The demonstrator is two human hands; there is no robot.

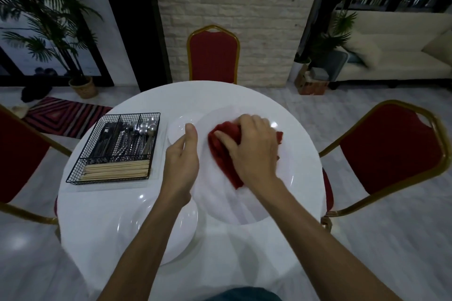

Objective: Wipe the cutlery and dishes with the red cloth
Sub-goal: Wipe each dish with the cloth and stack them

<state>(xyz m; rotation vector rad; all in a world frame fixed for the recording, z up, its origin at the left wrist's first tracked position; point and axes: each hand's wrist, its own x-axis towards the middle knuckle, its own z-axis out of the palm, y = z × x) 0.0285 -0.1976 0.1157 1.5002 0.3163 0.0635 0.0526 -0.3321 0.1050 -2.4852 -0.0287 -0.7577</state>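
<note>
Head view. At centre frame the right hand (249,144) lies on the red cloth (223,154), fingers curled over the bunched fabric and pressing it onto the large plate (256,203), which fills the middle right of the white tabletop (97,215). The left hand (182,161) is at the plate's left rim, thumb laid along the top edge in what looks like a pinch.

The step in hand appears to be wiping this plate's face. To do it well, the left hand should hold the rim firmly so the plate cannot slide or tip under pressure. The right hand should spread the cloth flatter and sweep in overlapping arcs from the centre out to the rim, turning the plate to reach the near edge below the wrist.

A smaller plate (177,129) sits just beyond the left thumb. A stack of plates (156,234) lies at lower centre, partly under the left forearm. The wire basket (112,146) of knives, forks, spoons and chopsticks stands at centre left, well apart from both hands.

The left fingers are behind the hand, so whether they curl under the rim cannot be told. The right hand and cloth are blurred. White plates on white tabletop make the rims hard to trace, and I cannot tell whether the large plate rests flat or is lifted. How many plates are stacked is unclear.
</note>
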